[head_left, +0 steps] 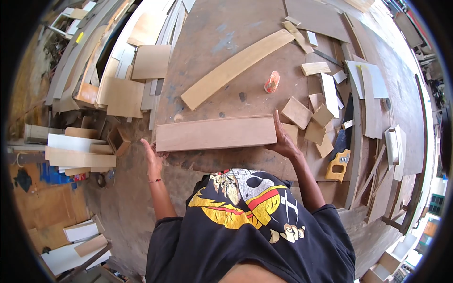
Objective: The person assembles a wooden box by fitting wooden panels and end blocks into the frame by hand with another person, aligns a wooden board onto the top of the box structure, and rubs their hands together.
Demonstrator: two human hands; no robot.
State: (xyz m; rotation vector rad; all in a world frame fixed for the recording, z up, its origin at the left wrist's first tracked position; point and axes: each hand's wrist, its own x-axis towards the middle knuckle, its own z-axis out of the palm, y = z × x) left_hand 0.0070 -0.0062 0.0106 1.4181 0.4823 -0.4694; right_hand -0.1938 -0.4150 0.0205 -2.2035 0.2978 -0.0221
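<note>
A long wooden box-like piece [216, 134] lies crosswise in front of my body, its broad pale face towards me. At its left end is my left hand [153, 158], thumb raised away from the wood and the other fingers partly hidden under the lower corner. My right hand [283, 139] presses on the right end, fingers pointing up along it and the rest tucked at the lower corner. Beyond the piece, a long, slightly curved board [238, 68] rests diagonally on the work table [203, 47]. A small red and white object [272, 82] stands near that board.
Several small wood blocks [297, 113] lie to the right, beside a handsaw with a yellow handle [338, 165]. Long planks [355, 155] run along the table's right side. Stacked panels [152, 61] and offcuts [80, 153] fill the left.
</note>
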